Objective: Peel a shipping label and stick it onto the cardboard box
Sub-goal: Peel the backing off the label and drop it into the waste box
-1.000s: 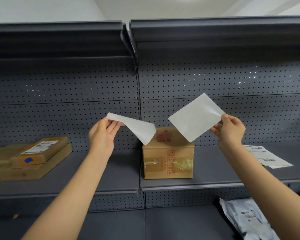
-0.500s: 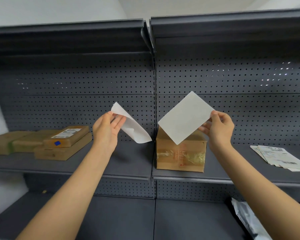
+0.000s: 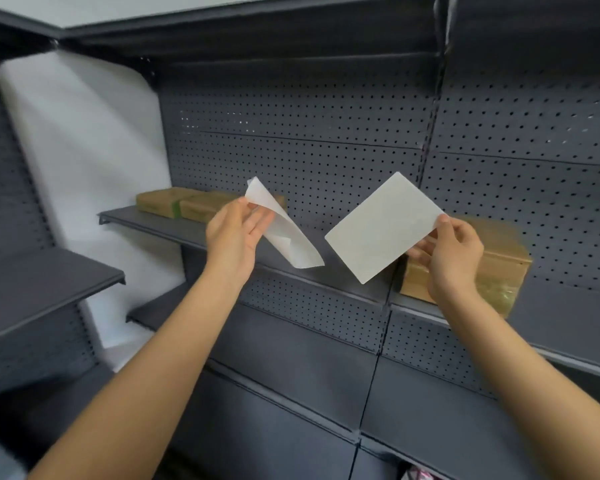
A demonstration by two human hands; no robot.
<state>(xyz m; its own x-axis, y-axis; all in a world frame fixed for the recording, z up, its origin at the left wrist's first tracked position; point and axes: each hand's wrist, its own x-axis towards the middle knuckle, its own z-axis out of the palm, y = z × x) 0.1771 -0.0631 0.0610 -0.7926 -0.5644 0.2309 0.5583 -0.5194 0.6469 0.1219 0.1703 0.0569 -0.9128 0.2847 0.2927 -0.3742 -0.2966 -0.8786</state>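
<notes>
My right hand (image 3: 452, 258) pinches the corner of a flat white sheet (image 3: 381, 228), held up with its blank side toward me. My left hand (image 3: 234, 237) holds a second, thinner white sheet (image 3: 286, 233) that curls and hangs down. The two sheets are apart, with a gap between them. I cannot tell which sheet is the label and which its backing. The cardboard box (image 3: 499, 268) with clear tape sits on the grey shelf (image 3: 568, 317) behind my right hand, partly hidden by that hand.
Flat cardboard parcels (image 3: 184, 202) lie at the far left end of the same shelf. Grey pegboard panels form the back wall. A white wall (image 3: 84, 161) and another shelf unit (image 3: 32, 282) stand on the left. A lower shelf runs below.
The view has swung to the left and tilted, so the box now sits at the right behind my right hand. Both hands keep their sheets, held apart as before.
</notes>
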